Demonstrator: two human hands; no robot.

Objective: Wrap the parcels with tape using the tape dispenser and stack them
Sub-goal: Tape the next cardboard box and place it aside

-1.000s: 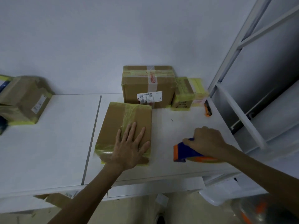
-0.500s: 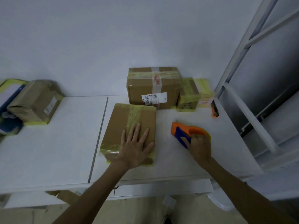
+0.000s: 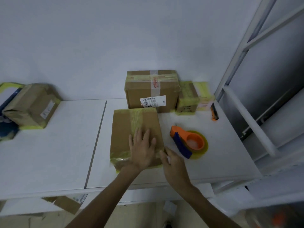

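Observation:
A flat brown parcel (image 3: 128, 129) banded with yellowish tape lies on the white table (image 3: 49, 153) in front of me. My left hand (image 3: 142, 149) presses flat on its near right part, fingers straight. My right hand (image 3: 172, 163) touches the parcel's near right corner; its fingers are blurred and hold nothing I can make out. The orange and blue tape dispenser (image 3: 187, 142) lies on its side on the table just right of the parcel, free of both hands.
A larger taped box (image 3: 151, 91) with a white label stands against the wall, with a small yellow-taped box (image 3: 187, 99) to its right. An orange cutter (image 3: 214, 113) lies near the right edge. Another taped parcel (image 3: 31, 106) sits far left. A white metal frame (image 3: 246, 116) borders the right.
My right hand set the tape dispenser down on the table, let go of it, and moved left to the parcel's near right corner. My left hand stayed on the parcel.

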